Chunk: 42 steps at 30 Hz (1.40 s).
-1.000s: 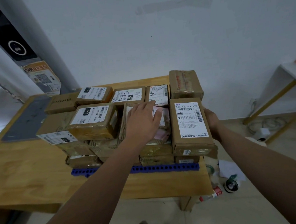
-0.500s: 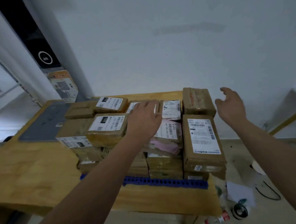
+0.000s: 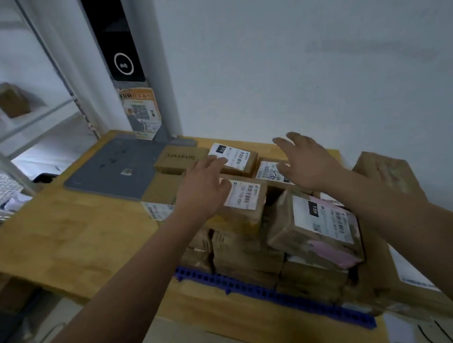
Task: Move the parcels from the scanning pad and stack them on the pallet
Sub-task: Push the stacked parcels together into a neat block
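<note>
Several brown cardboard parcels with white labels are stacked on a blue pallet (image 3: 268, 291) at the right of a wooden table. My left hand (image 3: 202, 189) hovers flat, fingers straight, over a labelled parcel (image 3: 246, 204) on top of the stack. Spread open, my right hand (image 3: 308, 163) sits above a rear parcel (image 3: 269, 172) and holds nothing. A tilted parcel with a pink patch (image 3: 317, 226) lies at the front right. The grey scanning pad (image 3: 112, 171) at the back left carries no parcel.
A scanner post (image 3: 129, 65) with an orange sticker rises behind the pad against the white wall. White shelving (image 3: 15, 113) with boxes stands at the left. The wooden table (image 3: 63, 236) shows bare wood at the left front. Floor shows below its front edge.
The view swung left and closer. My left hand slid left from the middle parcel to the labelled one. My right hand came off the right-side parcel and moved left over the rear parcels.
</note>
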Tool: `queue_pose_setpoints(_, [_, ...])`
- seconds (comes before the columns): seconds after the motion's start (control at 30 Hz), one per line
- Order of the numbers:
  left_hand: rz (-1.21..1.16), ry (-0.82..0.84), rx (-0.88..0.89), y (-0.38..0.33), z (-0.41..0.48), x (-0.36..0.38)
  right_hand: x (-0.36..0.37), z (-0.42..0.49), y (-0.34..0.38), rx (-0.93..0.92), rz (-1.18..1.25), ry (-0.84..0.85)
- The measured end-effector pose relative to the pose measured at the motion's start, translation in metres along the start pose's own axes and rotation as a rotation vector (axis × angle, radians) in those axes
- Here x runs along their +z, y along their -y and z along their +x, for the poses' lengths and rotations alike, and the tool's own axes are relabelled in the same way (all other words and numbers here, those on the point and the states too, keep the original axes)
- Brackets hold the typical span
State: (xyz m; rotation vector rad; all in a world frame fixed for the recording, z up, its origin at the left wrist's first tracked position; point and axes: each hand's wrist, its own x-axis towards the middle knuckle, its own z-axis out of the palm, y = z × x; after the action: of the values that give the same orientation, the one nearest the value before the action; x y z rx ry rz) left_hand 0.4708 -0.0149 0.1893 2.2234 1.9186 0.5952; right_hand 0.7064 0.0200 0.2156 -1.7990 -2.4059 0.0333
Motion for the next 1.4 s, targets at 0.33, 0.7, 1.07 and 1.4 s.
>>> queue_pose_setpoints(0.33, [0.012, 0.100, 0.016, 0.122, 0.060, -0.007, 0.049, 0.103, 0.081, 0.046, -0.040, 0.265])
queue_pose_setpoints(0.7, [0.033, 0.249, 0.076, 0.165, 0.104, 0.002, 0.058, 0.125, 0.085, 0.096, -0.048, 0.360])
queue_pose_setpoints(1.07, [-0.113, 0.171, 0.126, 0.173, 0.106, 0.006, 0.056, 0.124, 0.087, 0.148, 0.141, 0.391])
queue_pose_setpoints(1.4, [-0.203, 0.110, 0.124, 0.179, 0.103, 0.007, 0.073, 0.123, 0.097, 0.108, 0.147, 0.278])
